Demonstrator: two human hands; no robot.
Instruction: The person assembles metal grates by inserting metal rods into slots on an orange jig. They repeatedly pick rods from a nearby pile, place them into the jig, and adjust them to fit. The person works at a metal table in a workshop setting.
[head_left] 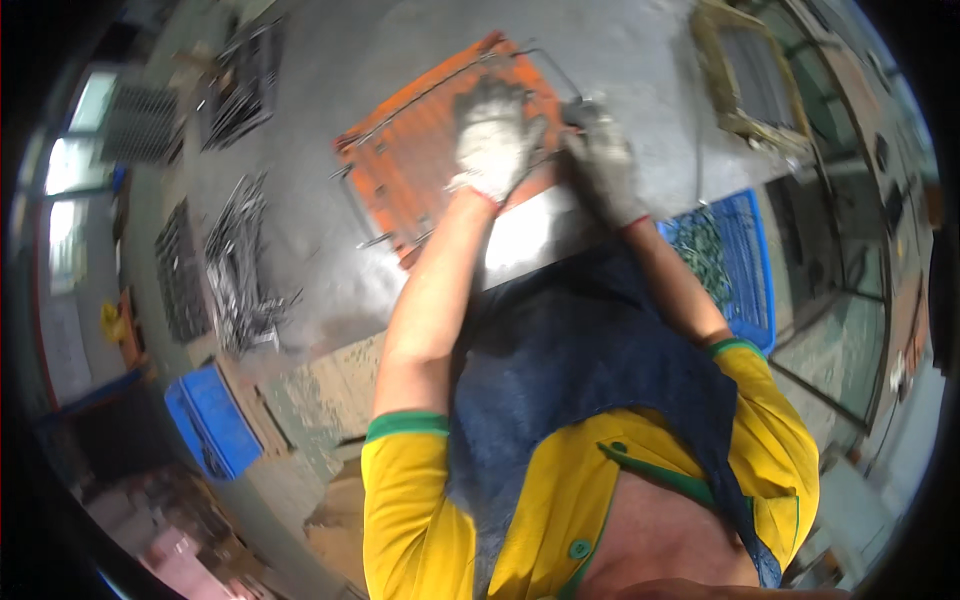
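A tilted orange ribbed panel (410, 150) lies on the grey metal tabletop in front of me, with thin metal rods (355, 205) sticking out at its left and right ends. My left hand (494, 150), in a white work glove with darkened fingertips, rests flat on the panel's right half, fingers stretched out. At the panel's right edge is my right hand (603, 160), also gloved and smeared by motion. A small dark part shows by its fingertips, close to a bent rod; whether the fingers grip it is unclear.
Bundled metal rods (240, 260) lie on the left, with dark wire frames (243, 85) behind them. A blue basket (750, 260) of green pieces stands by my right forearm. At the far right is a yellowish frame (730, 110); a blue bin (212, 420) sits low left.
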